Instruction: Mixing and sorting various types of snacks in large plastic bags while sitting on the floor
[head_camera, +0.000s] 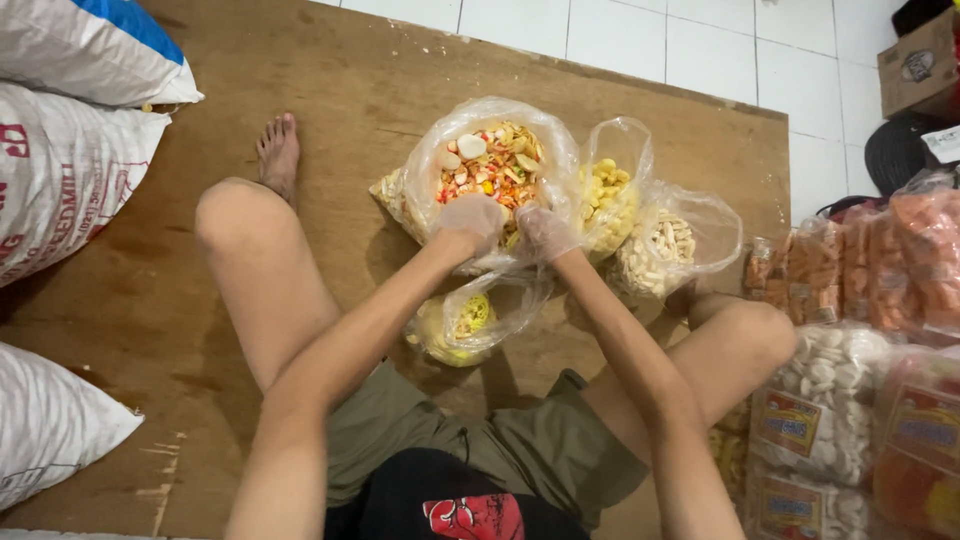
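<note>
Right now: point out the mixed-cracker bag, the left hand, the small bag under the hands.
mixed-cracker bag (492, 160), head view, on its contents.
left hand (468, 226), head view, back of the glove.
small bag (468, 322), head view, its yellow contents.

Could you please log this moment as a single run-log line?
left hand: gloved, at rim of mixed-cracker bag | right hand: gloved, at same rim | beside: yellow-snack bag, white-snack bag | surface: wooden board
</note>
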